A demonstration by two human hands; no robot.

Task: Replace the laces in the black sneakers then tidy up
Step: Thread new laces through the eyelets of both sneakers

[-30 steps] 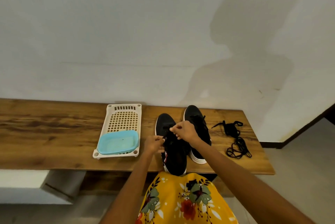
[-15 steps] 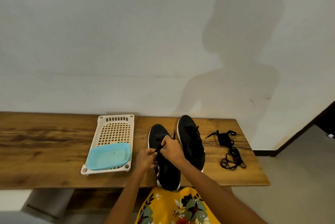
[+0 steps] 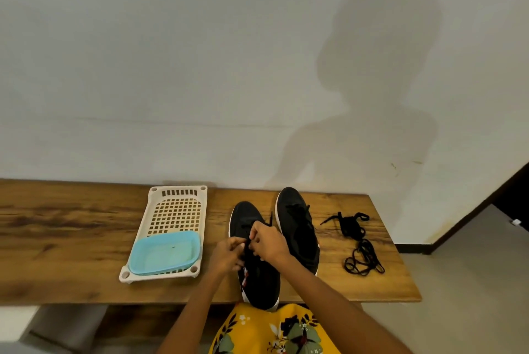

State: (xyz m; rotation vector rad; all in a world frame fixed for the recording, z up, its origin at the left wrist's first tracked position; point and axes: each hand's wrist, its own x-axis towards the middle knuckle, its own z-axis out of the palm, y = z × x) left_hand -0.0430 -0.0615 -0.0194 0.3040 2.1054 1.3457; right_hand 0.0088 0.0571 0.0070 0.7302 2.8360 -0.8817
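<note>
While the wooden bench [image 3: 71,239] carries everything, its near edge is where the work happens, likely so the person can reach without stretching. Toward the bench's left-middle sits a cream perforated tray [image 3: 176,210] running from back edge to front, with a pale blue tub [image 3: 165,252] resting in its near end, probably waiting for the tidy-up. Right of the tray stand the two black sneakers, toes toward the wall: the left sneaker [image 3: 259,282] overhangs the near edge with its heel toward the person, which brings the eyelets close, while the right sneaker [image 3: 297,227] stands just beside it, further back, with black lacing visible over its tongue. Both are matte black with white sole edges, and the nearer one shows a red and white mark on its side. Near the right end lies a loose tangle of black laces [image 3: 359,242], apart from the shoes. Over the nearer sneaker's lacing, the right hand [image 3: 267,242] and the left hand [image 3: 229,253] have curled fingers pinching a black lace [image 3: 270,217], whose tip sticks up behind the knuckles.
</note>
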